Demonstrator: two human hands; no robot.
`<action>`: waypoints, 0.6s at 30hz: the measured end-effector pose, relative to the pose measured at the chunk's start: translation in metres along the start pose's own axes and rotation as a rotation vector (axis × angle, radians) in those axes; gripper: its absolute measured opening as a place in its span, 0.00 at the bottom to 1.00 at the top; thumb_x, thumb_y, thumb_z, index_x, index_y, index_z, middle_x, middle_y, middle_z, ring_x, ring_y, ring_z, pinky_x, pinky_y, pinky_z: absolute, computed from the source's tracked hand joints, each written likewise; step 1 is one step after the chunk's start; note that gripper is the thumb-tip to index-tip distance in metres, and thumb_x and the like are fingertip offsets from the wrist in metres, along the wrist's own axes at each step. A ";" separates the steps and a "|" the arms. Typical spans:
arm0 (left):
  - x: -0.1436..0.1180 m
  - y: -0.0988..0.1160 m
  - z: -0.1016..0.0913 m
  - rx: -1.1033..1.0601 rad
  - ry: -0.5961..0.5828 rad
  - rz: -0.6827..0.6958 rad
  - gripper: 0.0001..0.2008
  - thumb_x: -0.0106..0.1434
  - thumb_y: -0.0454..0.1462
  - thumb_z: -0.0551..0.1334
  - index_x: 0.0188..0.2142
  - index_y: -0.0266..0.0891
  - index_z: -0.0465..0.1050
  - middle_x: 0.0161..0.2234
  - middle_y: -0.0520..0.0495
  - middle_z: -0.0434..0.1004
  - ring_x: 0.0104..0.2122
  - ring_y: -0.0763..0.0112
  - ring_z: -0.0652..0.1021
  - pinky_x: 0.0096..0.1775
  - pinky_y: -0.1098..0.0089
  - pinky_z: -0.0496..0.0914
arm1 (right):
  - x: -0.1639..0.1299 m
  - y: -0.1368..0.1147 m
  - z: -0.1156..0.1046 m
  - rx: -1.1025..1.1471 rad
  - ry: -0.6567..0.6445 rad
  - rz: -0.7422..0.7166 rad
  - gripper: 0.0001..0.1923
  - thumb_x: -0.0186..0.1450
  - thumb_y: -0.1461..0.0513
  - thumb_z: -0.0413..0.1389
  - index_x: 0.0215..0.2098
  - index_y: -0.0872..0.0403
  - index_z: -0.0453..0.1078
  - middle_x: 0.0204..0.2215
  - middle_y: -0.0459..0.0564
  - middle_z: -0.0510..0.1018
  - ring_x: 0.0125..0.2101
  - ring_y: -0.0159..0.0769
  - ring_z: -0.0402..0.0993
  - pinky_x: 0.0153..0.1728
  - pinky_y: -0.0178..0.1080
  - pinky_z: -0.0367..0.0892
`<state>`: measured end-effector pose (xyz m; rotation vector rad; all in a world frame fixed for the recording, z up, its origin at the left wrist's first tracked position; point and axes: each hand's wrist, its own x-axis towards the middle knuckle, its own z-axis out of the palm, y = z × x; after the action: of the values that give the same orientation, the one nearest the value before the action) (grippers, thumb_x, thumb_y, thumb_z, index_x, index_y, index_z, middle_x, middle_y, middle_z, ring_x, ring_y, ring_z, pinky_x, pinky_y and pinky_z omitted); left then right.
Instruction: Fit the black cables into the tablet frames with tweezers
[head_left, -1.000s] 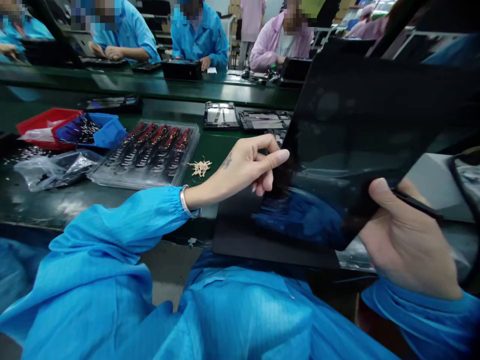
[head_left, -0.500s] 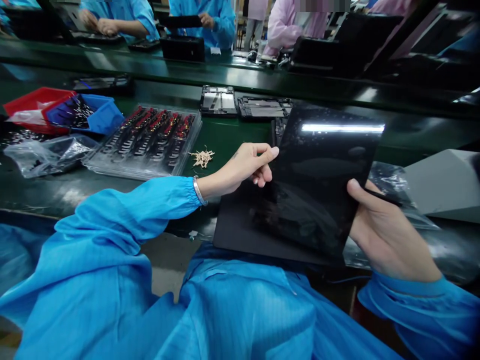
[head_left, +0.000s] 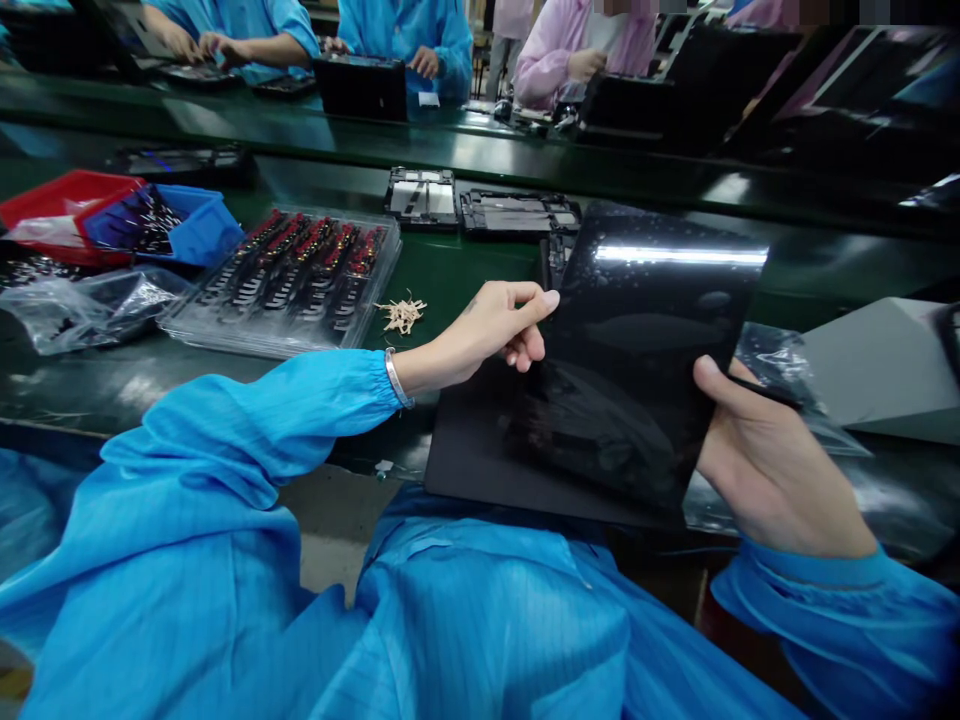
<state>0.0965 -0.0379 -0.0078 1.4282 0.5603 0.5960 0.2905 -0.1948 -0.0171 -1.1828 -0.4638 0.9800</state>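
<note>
Black screen (head_left: 645, 350) clamped in right hand (head_left: 776, 460), seemingly being checked; left hand (head_left: 495, 325) curled at opposite edge, grip unclear; steady support called for next.

Glossy, smeared panel (head_left: 637, 350); matt black mat (head_left: 472, 460); cloth sleeve (head_left: 300, 405).

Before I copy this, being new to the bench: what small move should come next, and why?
Probably tilt the dark panel slightly with the right hand, which grips its right edge: a bright reflection crosses its upper part near pale specks, so a new angle might show that surface better.
</note>
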 end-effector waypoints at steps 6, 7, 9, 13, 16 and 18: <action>-0.002 0.004 0.002 0.031 0.010 -0.008 0.20 0.77 0.40 0.59 0.28 0.39 0.59 0.16 0.55 0.73 0.12 0.83 0.71 0.17 0.83 0.60 | 0.002 0.003 -0.005 0.035 -0.022 -0.026 0.17 0.62 0.69 0.64 0.47 0.47 0.81 0.61 0.45 0.78 0.65 0.44 0.72 0.69 0.50 0.68; -0.002 0.005 0.003 0.036 0.013 -0.010 0.20 0.77 0.40 0.59 0.28 0.39 0.59 0.16 0.55 0.73 0.12 0.83 0.71 0.17 0.82 0.60 | 0.002 0.003 -0.005 0.031 -0.024 -0.027 0.17 0.62 0.69 0.65 0.47 0.47 0.82 0.61 0.45 0.78 0.65 0.44 0.71 0.69 0.51 0.68; -0.001 0.008 0.003 0.050 0.009 -0.011 0.20 0.77 0.40 0.59 0.27 0.38 0.59 0.16 0.55 0.73 0.12 0.84 0.71 0.18 0.82 0.60 | 0.000 0.006 -0.004 0.032 -0.026 -0.042 0.16 0.63 0.67 0.66 0.48 0.47 0.82 0.62 0.46 0.77 0.66 0.44 0.70 0.70 0.51 0.66; 0.004 0.012 -0.001 0.082 -0.044 0.014 0.20 0.79 0.37 0.56 0.27 0.37 0.61 0.15 0.54 0.72 0.12 0.84 0.69 0.17 0.82 0.58 | -0.010 0.015 0.002 0.044 -0.041 -0.098 0.16 0.66 0.62 0.66 0.53 0.47 0.80 0.65 0.48 0.75 0.68 0.43 0.67 0.72 0.50 0.62; 0.010 0.013 -0.004 0.103 -0.090 0.043 0.20 0.78 0.37 0.58 0.26 0.37 0.62 0.16 0.54 0.72 0.12 0.84 0.69 0.17 0.82 0.58 | -0.020 0.023 0.005 0.056 -0.016 -0.136 0.19 0.68 0.62 0.64 0.57 0.46 0.78 0.67 0.47 0.72 0.69 0.43 0.65 0.72 0.52 0.60; 0.013 0.013 -0.005 0.123 -0.101 0.046 0.21 0.77 0.37 0.60 0.25 0.36 0.61 0.16 0.53 0.72 0.12 0.84 0.70 0.18 0.82 0.58 | -0.026 0.027 0.007 0.062 0.022 -0.154 0.20 0.69 0.63 0.63 0.59 0.45 0.76 0.68 0.45 0.71 0.70 0.42 0.64 0.72 0.54 0.60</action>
<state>0.1018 -0.0247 0.0049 1.5817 0.4924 0.5301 0.2610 -0.2111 -0.0353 -1.0847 -0.4963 0.8427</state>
